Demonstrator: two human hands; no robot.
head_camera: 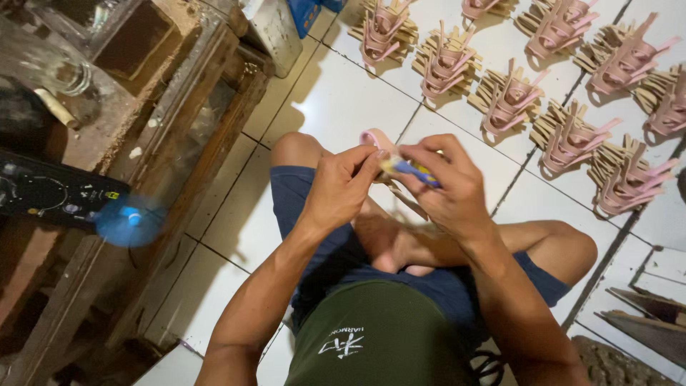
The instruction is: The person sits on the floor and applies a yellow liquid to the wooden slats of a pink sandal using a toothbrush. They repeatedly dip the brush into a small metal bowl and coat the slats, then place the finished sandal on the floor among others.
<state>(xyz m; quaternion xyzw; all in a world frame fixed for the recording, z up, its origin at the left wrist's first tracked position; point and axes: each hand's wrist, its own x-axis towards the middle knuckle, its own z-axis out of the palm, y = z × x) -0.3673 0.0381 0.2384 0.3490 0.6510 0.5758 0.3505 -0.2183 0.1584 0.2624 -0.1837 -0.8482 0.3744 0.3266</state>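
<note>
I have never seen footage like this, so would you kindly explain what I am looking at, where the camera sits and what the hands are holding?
There is no machine here. A person sits cross-legged on a white tiled floor, and the single camera is worn on their head, looking down at their two bare hands. The left hand and the right hand meet above the lap, together pinching a small blue and yellow tube; a pink piece shows just behind the fingers. On the floor ahead lie rows of pink strap pieces on wooden sticks. To the left stands a rough wooden bench with a small blue fan in front.
</note>
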